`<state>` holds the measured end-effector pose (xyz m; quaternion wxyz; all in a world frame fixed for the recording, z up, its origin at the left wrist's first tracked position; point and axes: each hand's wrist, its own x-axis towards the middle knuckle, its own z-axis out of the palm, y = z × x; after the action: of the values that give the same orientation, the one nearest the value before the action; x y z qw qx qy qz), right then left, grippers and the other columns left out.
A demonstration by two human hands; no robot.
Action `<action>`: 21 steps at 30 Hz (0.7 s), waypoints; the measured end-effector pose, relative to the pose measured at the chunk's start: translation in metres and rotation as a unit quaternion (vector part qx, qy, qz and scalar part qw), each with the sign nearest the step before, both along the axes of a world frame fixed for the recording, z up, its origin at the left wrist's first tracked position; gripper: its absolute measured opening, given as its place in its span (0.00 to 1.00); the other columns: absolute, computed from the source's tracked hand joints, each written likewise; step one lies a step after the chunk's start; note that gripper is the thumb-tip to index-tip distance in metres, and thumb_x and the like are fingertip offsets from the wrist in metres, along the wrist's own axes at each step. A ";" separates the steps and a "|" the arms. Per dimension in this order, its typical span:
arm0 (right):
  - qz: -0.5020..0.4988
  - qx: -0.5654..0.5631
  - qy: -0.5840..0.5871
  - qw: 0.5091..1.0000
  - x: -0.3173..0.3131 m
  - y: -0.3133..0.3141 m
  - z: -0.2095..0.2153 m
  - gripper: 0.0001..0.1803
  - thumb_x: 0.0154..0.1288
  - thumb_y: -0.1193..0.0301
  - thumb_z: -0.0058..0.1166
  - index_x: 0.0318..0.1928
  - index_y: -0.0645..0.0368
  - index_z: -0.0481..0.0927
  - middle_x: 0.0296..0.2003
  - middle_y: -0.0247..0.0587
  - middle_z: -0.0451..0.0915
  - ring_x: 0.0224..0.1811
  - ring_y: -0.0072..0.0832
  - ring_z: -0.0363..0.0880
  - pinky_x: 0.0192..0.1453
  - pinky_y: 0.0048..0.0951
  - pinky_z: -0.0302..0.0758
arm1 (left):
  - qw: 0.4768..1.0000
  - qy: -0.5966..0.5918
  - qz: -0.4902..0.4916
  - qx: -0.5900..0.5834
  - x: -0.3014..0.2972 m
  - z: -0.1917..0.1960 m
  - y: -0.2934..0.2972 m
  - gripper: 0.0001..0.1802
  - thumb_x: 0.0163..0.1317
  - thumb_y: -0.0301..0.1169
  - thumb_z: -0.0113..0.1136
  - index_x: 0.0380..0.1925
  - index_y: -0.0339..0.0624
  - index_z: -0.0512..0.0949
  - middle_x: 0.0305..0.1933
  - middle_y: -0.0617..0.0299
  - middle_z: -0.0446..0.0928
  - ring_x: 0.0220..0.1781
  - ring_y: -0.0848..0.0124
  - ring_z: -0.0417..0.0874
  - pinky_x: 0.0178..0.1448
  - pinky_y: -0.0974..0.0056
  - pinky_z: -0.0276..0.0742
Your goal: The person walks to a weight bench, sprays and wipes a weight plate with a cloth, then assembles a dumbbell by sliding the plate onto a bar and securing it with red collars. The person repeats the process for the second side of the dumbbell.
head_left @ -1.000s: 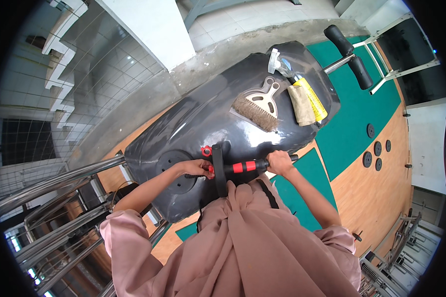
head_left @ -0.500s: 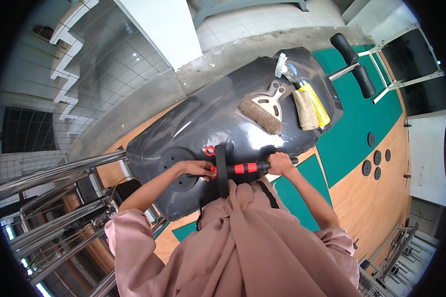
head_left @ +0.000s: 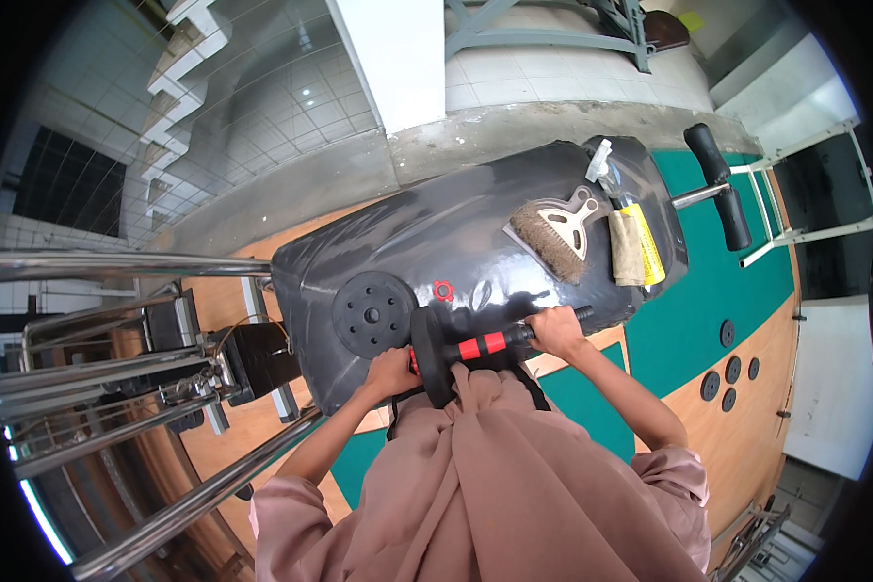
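Note:
A black dumbbell (head_left: 481,345) with red bands on its handle lies across my front, above the near edge of a padded bench (head_left: 475,233). My right hand (head_left: 556,333) is closed around the bar near its right end. At the other end, beside the mounted black plate (head_left: 434,361), the fingers of my left hand (head_left: 392,372) are closed on the bar end, next to a red collar that shows only partly. A loose red star-shaped nut (head_left: 443,290) rests on the bench. Left of it a round black weight plate (head_left: 371,314) lies flat.
A hand brush with its dustpan (head_left: 556,233), a spray bottle (head_left: 605,165) and a folded beige cloth (head_left: 627,248) sit at the bench's far right. Several small plates (head_left: 727,335) lie on the floor. Chrome machine bars (head_left: 145,264) stand left.
My left hand has gone from fingering the red collar to a closed grip at the bar end, uncovering the flat plate. My right hand keeps its hold. The whole view has shifted.

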<state>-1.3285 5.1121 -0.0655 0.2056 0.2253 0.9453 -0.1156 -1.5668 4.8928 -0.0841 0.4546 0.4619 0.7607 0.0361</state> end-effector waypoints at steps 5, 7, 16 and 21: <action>0.081 0.017 0.041 0.996 -0.022 0.006 0.015 0.12 0.43 0.63 0.62 0.31 0.52 0.81 0.24 0.37 0.81 0.27 0.35 0.81 0.32 0.36 0.77 | 0.984 -0.164 0.056 0.036 -0.011 -0.009 -0.032 0.25 0.51 0.42 0.60 0.46 0.37 0.75 0.44 0.51 0.79 0.47 0.59 0.80 0.51 0.57 0.74; 0.110 0.028 0.114 0.987 -0.025 0.010 0.011 0.11 0.42 0.64 0.62 0.29 0.52 0.80 0.23 0.35 0.80 0.26 0.35 0.81 0.31 0.35 0.76 | 0.918 -0.369 0.144 0.034 -0.024 -0.002 -0.036 0.25 0.59 0.40 0.53 0.51 0.34 0.73 0.52 0.56 0.77 0.53 0.67 0.77 0.56 0.62 0.70; 0.155 0.149 0.279 0.936 -0.013 0.003 0.007 0.09 0.40 0.67 0.58 0.29 0.47 0.79 0.20 0.25 0.73 0.24 0.23 0.76 0.29 0.25 0.71 | 0.759 -0.609 0.120 -0.197 -0.064 -0.067 -0.026 0.24 0.67 0.41 0.46 0.55 0.33 0.70 0.55 0.56 0.74 0.52 0.68 0.78 0.57 0.67 0.72; 0.147 0.182 0.310 0.921 -0.008 0.000 0.016 0.08 0.41 0.68 0.57 0.28 0.48 0.79 0.19 0.25 0.73 0.23 0.22 0.76 0.29 0.25 0.71 | 0.559 -0.745 0.011 -0.363 -0.071 -0.114 -0.011 0.24 0.66 0.42 0.50 0.54 0.35 0.71 0.47 0.58 0.78 0.43 0.68 0.79 0.51 0.62 0.75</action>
<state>-1.3366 5.1123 -0.0491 -0.1278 0.0699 0.9890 0.0258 -1.6383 4.8815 -0.1978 0.9885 0.0580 0.1046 0.0931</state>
